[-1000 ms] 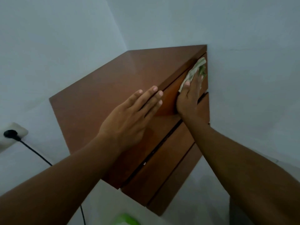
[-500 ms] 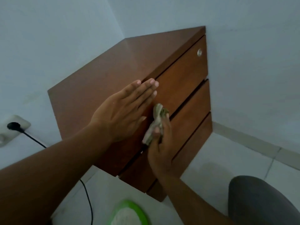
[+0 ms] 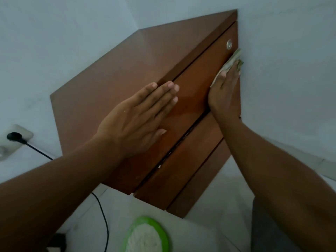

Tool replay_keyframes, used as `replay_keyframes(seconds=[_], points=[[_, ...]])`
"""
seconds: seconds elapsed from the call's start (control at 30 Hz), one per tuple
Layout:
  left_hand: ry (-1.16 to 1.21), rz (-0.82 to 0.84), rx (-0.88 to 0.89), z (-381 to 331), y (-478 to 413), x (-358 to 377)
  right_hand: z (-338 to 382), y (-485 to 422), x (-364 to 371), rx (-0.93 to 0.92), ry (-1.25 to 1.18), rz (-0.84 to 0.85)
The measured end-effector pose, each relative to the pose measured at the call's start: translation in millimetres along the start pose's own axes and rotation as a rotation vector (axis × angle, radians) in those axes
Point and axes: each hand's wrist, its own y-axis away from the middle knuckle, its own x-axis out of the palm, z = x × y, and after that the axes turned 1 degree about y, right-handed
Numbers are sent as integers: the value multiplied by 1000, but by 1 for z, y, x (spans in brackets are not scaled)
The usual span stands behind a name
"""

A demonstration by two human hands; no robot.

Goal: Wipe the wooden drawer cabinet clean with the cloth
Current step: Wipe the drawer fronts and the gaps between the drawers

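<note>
We see the left hand lying flat, palm down, on the wooden drawer cabinet, fingers straight and together; their tips reach over the front edge of the top panel onto the top drawer front. It grasps nothing and simply presses on the wood.

Beyond and to the right of it, our right hand presses the cloth against the top drawer front, close to the drawer's far edge where the cabinet meets the white wall. The fingers lie stretched over the cloth rather than curled around it, so the cloth is pinned between palm and wood. The cloth, pale with a greenish tint, bunches out past the fingertips and along the thumb side. Just past the cloth, further from us, sits a small round metal lock on the same drawer front.

Below the right wrist, two more drawer fronts run down, parted by dark gaps.

Behind the left forearm, a black plug sits in a wall socket, and its cable trails down to the floor. Under both arms, nearest us, lies a round green-rimmed object with a whitish middle; we cannot tell what it is.
</note>
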Motion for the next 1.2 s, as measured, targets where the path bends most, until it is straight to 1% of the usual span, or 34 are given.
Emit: replay_keyframes(seconds=[0.03, 0.13, 0.2, 0.27, 0.33, 0.4, 0.47, 0.53, 0.6, 0.67, 0.77, 0.97, 1.13, 1.2], points=[[-8, -2, -1, 0, 0, 0, 1, -11, -2, 36, -12, 7], [-21, 1, -1, -1, 0, 0, 1, -19, -8, 65, -30, -22], [-23, -6, -11, -1, 0, 0, 2, -19, -19, 130, -64, -121], [-17, -20, -20, -2, 0, 1, 11, -17, -32, 238, -101, -233], [-22, -38, -31, -2, 0, 4, 27, 1, -44, 251, -114, -269], [-31, -58, -38, -2, 0, 6, 45, 41, -51, 162, -105, -228], [-18, -63, -51, -4, 4, 3, 61, 87, -51, -1, -103, -135], [10, -62, -80, -12, 14, 4, 67, 119, -39, -179, -100, 58], [34, -65, -92, -25, 34, 12, 66, 134, -21, -287, -49, 225], [93, -81, -94, -40, 61, 24, 63, 138, -11, -302, 15, 303], [184, -122, -141, -70, 89, 40, 60, 139, -12, -330, 74, 341], [463, -57, -277, -149, 118, 61, 63, 138, -20, -300, 141, 424], [623, -28, -348, -188, 134, 58, 65, 138, -22, -286, 162, 456], [694, -13, -393, -201, 141, 53, 69, 141, -22, -241, 149, 458]])
